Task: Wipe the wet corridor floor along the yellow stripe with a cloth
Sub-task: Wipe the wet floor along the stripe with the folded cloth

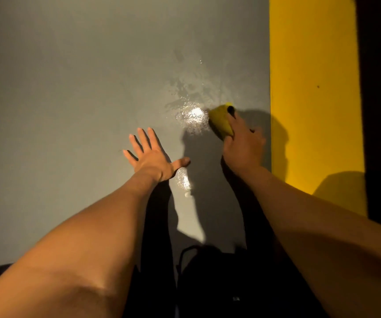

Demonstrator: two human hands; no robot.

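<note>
Head view, floor: the grey corridor floor (70,88) fills most of the picture, smooth and a little glossy.
Head view, yellow stripe: a wide yellow stripe (313,88) runs from top to bottom on the right side of the floor; a dark band (375,111) lies along its far right edge.
Head view, wet patch: a wet patch (191,97) shines in the middle of the floor, left of the stripe, with a bright reflection at its lower part; a second small shining spot (183,181) lies nearer to the person, between the two arms.
Head view, cloth: the yellow-green cloth (220,121) lies on the grey floor at the right edge of the wet patch, near the stripe but not on it.
Head view, right hand: the right hand (242,143) grips the cloth with curled fingers and presses it on the floor; its shadow falls to the right, partly onto the stripe.
Head view, left hand: the left hand (152,157) is wide, fingers straight and spread, palm down on the floor, well apart from the cloth and holding nothing.
Head view, arms: both bare forearms reach forward from the lower corners.
Head view, bottom: a dark shape (208,283) is between the arms; I cannot tell what it is.
</note>
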